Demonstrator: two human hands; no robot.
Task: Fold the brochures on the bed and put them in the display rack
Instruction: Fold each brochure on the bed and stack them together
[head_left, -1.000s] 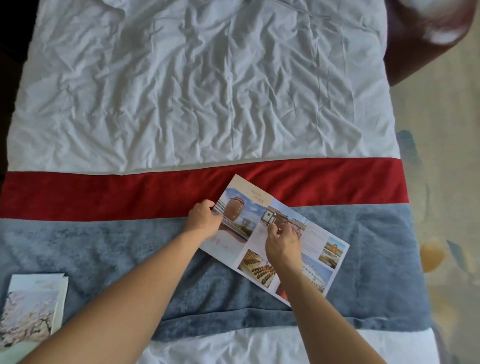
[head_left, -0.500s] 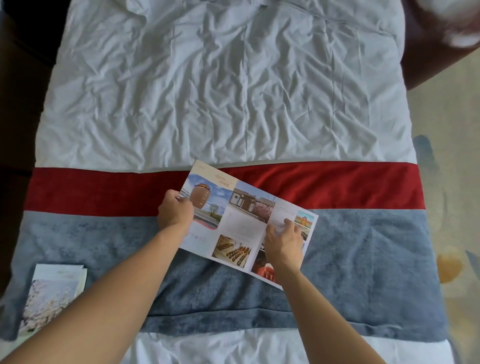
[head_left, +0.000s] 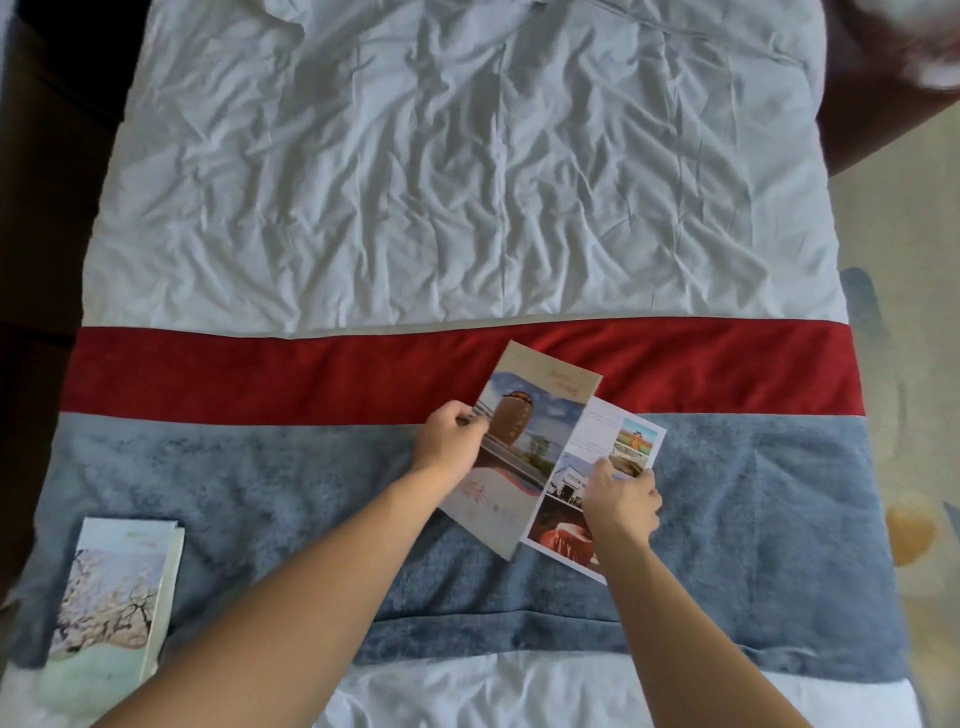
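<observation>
A colourful brochure (head_left: 535, 447) lies partly folded on the blue and red bed runner (head_left: 260, 467). Its left panel, showing a brown jar, is turned over the middle panel. My left hand (head_left: 451, 441) pinches the left edge of that panel. The right panel with small photos stays flat, and my right hand (head_left: 621, 499) pinches its lower right part. A stack of folded brochures (head_left: 117, 597) with a blossom picture sits at the lower left of the runner. The display rack is out of view.
The bed (head_left: 467, 182) is covered with a wrinkled white sheet beyond the runner. Dark furniture stands along the left side. A patterned carpet (head_left: 909, 364) shows past the bed's right edge.
My left hand has folded the brochure's left panel over to the right onto the middle panel. My right hand has slid onto the right panel. The camera has shifted slightly.
</observation>
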